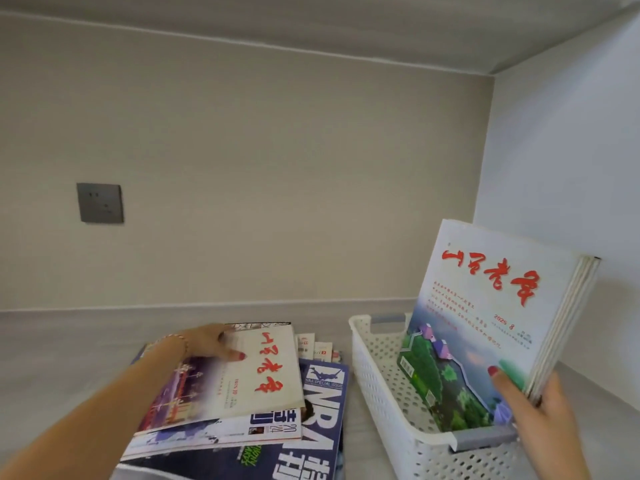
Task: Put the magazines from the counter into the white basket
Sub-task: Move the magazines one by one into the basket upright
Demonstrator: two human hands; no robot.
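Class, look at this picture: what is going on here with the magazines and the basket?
A person is sorting magazines on a grey counter. The right hand holds a small bundle of magazines upright, its lower edge down inside the white basket. The left hand rests on the top magazine of a loose pile lying on the counter to the left of the basket. So some magazines are going in and several are not yet moved.
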